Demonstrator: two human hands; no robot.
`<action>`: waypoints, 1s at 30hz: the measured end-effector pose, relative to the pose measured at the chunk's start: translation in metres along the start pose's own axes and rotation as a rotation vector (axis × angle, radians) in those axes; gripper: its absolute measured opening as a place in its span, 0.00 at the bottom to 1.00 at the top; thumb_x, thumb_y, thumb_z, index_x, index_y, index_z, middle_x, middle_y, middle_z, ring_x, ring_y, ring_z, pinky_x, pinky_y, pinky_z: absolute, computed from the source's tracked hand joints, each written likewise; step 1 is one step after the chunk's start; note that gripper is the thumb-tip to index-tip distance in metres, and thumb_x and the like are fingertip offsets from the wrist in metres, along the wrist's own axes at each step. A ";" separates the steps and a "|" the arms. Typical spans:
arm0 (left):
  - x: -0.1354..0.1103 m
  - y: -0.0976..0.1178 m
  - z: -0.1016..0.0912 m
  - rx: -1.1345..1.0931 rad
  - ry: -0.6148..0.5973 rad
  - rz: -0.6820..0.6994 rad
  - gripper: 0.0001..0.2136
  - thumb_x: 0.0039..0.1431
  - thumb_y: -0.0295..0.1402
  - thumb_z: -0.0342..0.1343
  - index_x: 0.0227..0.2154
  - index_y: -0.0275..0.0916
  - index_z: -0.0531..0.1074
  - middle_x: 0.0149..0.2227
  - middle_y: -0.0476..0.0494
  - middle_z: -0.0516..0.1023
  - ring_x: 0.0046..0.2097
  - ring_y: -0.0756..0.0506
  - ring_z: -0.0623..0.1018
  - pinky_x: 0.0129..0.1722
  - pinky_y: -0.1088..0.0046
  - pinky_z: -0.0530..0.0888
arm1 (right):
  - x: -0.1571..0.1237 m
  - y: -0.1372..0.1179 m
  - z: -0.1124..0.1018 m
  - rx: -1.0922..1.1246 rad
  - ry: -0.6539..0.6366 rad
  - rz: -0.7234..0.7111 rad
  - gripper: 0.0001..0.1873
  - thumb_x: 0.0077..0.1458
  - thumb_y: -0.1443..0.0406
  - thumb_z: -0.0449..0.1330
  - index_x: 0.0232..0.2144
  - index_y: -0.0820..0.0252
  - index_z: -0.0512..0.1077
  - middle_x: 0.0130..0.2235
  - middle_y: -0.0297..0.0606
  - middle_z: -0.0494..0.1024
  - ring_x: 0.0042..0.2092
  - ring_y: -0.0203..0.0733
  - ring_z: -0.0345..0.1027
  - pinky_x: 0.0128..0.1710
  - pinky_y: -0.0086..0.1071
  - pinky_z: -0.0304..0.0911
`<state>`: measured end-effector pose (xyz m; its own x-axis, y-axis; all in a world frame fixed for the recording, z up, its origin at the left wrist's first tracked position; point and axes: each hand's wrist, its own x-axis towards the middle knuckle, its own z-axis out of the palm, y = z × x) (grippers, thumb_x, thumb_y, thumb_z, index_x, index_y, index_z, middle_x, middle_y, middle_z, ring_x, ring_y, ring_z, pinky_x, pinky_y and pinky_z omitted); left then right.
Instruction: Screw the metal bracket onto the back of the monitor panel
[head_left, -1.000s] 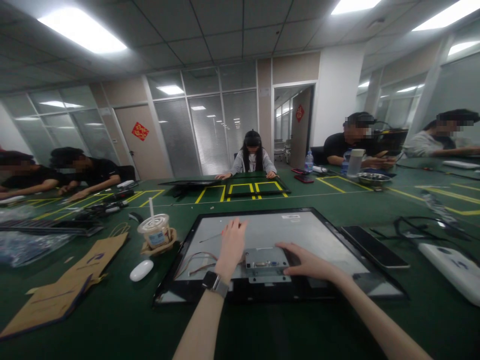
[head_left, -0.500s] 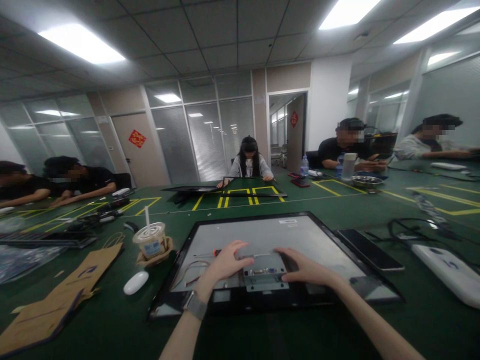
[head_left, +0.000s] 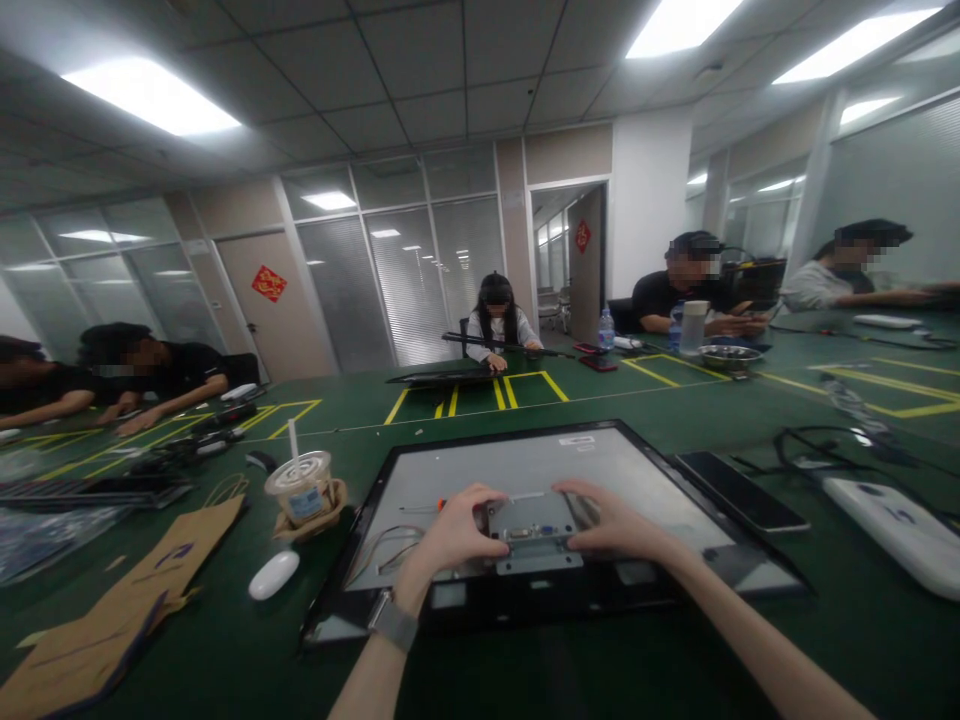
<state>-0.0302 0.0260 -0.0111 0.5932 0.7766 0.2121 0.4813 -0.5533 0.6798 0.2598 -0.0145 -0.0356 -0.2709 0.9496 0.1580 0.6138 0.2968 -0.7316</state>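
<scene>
Fingers of both hands clamped on a metal connector box (head_left: 534, 522), one hand to each side.

The left hand (head_left: 450, 530) curls round the box's left edge and the right hand (head_left: 615, 525) grips its right edge. The box sits low on the grey back of a monitor panel (head_left: 525, 462), which lies flat on the green tabletop (head_left: 525, 670). Just behind the left hand lies what looks like a small orange-handled screwdriver (head_left: 435, 505), though it is blurred. A watch (head_left: 394, 625) bands the left wrist. Left of the panel are a lidded cup (head_left: 302, 487), a white mouse (head_left: 273, 575) and a brown paper bag (head_left: 150, 580). A dark phone (head_left: 739, 490) lies to the right.
</scene>
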 end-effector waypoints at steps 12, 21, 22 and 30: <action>0.011 -0.016 0.017 0.088 0.011 0.045 0.24 0.47 0.25 0.61 0.50 0.39 0.75 0.53 0.41 0.76 0.54 0.41 0.74 0.57 0.63 0.68 | 0.012 0.017 0.009 0.011 -0.022 0.015 0.41 0.47 0.54 0.65 0.62 0.63 0.65 0.65 0.52 0.64 0.65 0.59 0.56 0.66 0.50 0.48; 0.017 -0.030 0.016 0.044 -0.043 0.015 0.25 0.46 0.28 0.64 0.50 0.40 0.75 0.53 0.42 0.77 0.53 0.41 0.75 0.55 0.64 0.70 | 0.010 0.012 0.010 -0.019 -0.012 0.050 0.38 0.48 0.58 0.65 0.61 0.59 0.65 0.63 0.49 0.67 0.64 0.57 0.60 0.65 0.50 0.51; 0.017 -0.028 0.016 0.045 -0.029 0.013 0.25 0.45 0.28 0.64 0.50 0.40 0.75 0.52 0.42 0.77 0.52 0.41 0.75 0.55 0.64 0.70 | 0.010 0.012 0.010 -0.016 -0.009 0.049 0.38 0.48 0.58 0.65 0.61 0.59 0.66 0.63 0.49 0.68 0.64 0.57 0.60 0.65 0.50 0.51; 0.009 -0.001 -0.003 -0.037 -0.018 -0.010 0.26 0.42 0.30 0.68 0.50 0.40 0.76 0.49 0.44 0.78 0.49 0.42 0.75 0.51 0.67 0.70 | 0.004 -0.002 -0.004 0.092 0.062 0.032 0.42 0.44 0.54 0.68 0.61 0.59 0.67 0.63 0.48 0.69 0.64 0.60 0.59 0.65 0.51 0.49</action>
<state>-0.0272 0.0338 -0.0076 0.6000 0.7764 0.1929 0.4630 -0.5337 0.7077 0.2610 -0.0112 -0.0307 -0.2041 0.9636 0.1728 0.5498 0.2588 -0.7942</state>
